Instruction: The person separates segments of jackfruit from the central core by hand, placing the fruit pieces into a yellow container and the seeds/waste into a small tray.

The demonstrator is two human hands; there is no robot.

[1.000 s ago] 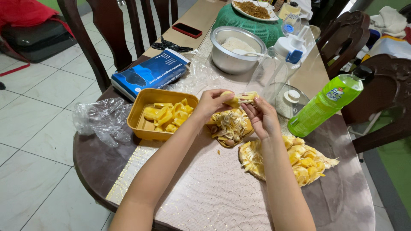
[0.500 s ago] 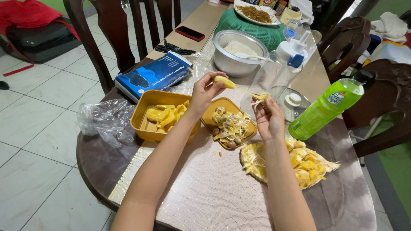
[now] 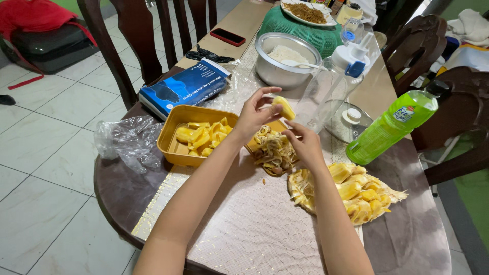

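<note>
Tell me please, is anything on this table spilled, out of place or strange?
Nothing is spilled. Two small oddities: a green dish soap bottle stands right beside the cut jackfruit piece, and a crumpled plastic bag hangs over the table edge. The left hand holds a yellow fruit pod.

Table (image 3: 407, 239): yellow tub (image 3: 175, 147), jackfruit (image 3: 351, 191), bottle (image 3: 389, 130).

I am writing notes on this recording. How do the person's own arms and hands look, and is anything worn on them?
Both arms are bare up to the edge of the picture: no sleeves show. The left hand and the right hand wear no gloves. No ring, watch or bracelet is visible on either.
</note>
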